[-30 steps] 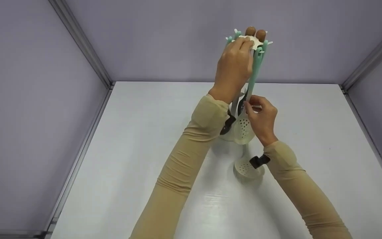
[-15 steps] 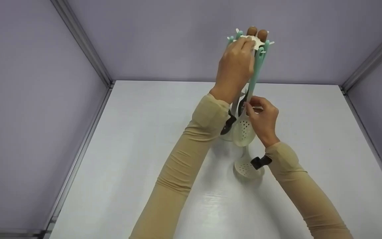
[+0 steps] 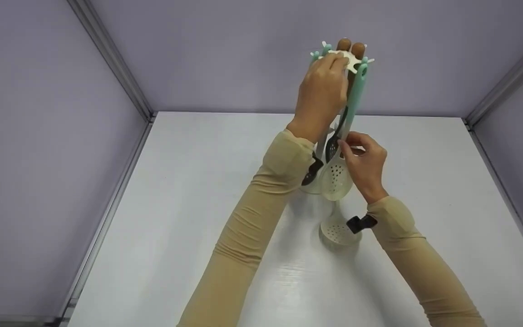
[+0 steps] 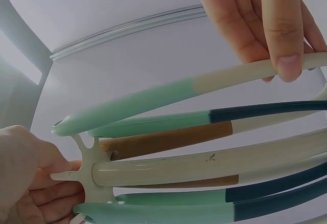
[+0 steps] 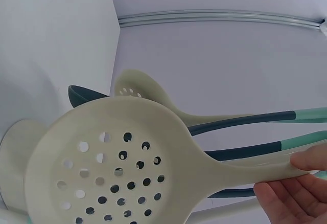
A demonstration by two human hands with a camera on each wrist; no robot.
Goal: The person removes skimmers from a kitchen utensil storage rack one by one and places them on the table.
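The step in hand is judged to be the hanging of a perforated skimmer (image 3: 334, 178) on a utensil stand (image 3: 348, 58), or its removal; which of the two cannot be told. The stand's cream, star-shaped hook head, upper centre of the head view, is gripped by the left hand (image 3: 320, 93), thumb and fingers closed round it. The skimmer's handle is pinched low down, just above the bowl, by the right hand (image 3: 363, 163), whose fingers are curled about it. The skimmer hangs nearly upright at frame centre, bowl down, its mint handle end (image 3: 360, 69) lying against a hook at the head; whether the eyelet is seated cannot be determined.

In the left wrist view the same handle (image 4: 168, 93) runs across the upper frame, touched at the upper right by fingertips (image 4: 286, 63) of the right hand. In the right wrist view the skimmer bowl (image 5: 110, 170) fills the lower left.

The next move is judged to call for the stand being held steady while the handle end is guided on or off its hook without disturbing the neighbouring utensils.

Count: one stand; one skimmer in hand; one further perforated utensil (image 3: 337, 232) lying on the white tabletop (image 3: 175, 204), lower centre, beside the right wrist. On the stand, at least two dark-necked utensils and two wooden handles (image 3: 351, 45) are seen; the full number cannot be told.
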